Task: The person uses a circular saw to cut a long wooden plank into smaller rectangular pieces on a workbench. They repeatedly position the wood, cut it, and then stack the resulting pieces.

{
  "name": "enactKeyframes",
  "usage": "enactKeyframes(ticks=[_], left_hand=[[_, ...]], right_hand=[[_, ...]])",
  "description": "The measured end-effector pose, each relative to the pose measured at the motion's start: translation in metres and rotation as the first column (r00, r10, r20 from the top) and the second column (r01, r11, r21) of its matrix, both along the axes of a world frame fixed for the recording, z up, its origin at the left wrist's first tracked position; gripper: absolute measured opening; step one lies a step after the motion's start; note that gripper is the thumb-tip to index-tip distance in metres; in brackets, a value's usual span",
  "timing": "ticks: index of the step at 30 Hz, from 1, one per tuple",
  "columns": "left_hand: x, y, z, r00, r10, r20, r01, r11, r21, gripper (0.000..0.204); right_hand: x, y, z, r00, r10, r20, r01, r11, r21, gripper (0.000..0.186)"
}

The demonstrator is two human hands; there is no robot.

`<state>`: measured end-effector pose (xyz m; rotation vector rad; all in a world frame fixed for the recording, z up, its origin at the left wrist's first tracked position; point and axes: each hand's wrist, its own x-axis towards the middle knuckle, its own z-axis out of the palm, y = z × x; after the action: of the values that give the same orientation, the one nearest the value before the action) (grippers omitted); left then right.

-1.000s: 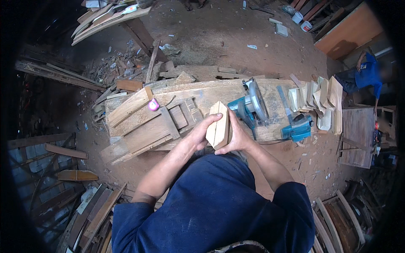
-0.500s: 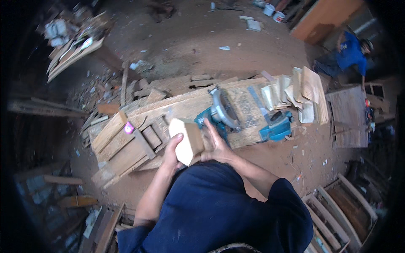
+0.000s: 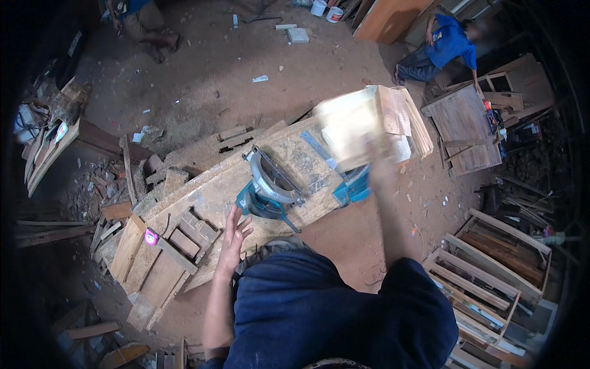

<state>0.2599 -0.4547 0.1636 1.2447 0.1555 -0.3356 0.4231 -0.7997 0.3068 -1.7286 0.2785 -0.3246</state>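
Just ahead and left of the blurred right hand (image 3: 382, 169), which pinched its near corner, was a pale wooden block (image 3: 347, 126), long axis too smeared to tell, well apart from the spread left hand (image 3: 231, 241).

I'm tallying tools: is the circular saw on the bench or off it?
On: the circular saw rests on the wooden bench, whose surface shows around it.

1. Centre: teal circular power saw (image 3: 260, 203) with silver-grey curved guard.
2. Left: bright pink round tape measure (image 3: 151, 237).
3. Upper right of centre: pale cream wooden block (image 3: 347, 128), blurred.
4. Bottom: navy cloth shirt (image 3: 326, 307).
5. Top: orange-brown flat panel (image 3: 390, 18).
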Motion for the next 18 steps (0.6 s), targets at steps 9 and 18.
enactKeyframes(ticks=[9,18], left_hand=[[-0.060,0.045,-0.058,0.915,0.289,-0.280,-0.279,0.957,0.077,0.080],[0.000,0.042,-0.040,0.888,0.353,-0.295,-0.221,0.890,0.399,0.054]], right_hand=[[0.085,-0.152,0.020,0.930,-0.289,-0.226,0.136,0.844,-0.520,0.055],[0.000,-0.035,-0.076,0.887,-0.237,0.397,0.392,0.840,-0.375,0.039]])
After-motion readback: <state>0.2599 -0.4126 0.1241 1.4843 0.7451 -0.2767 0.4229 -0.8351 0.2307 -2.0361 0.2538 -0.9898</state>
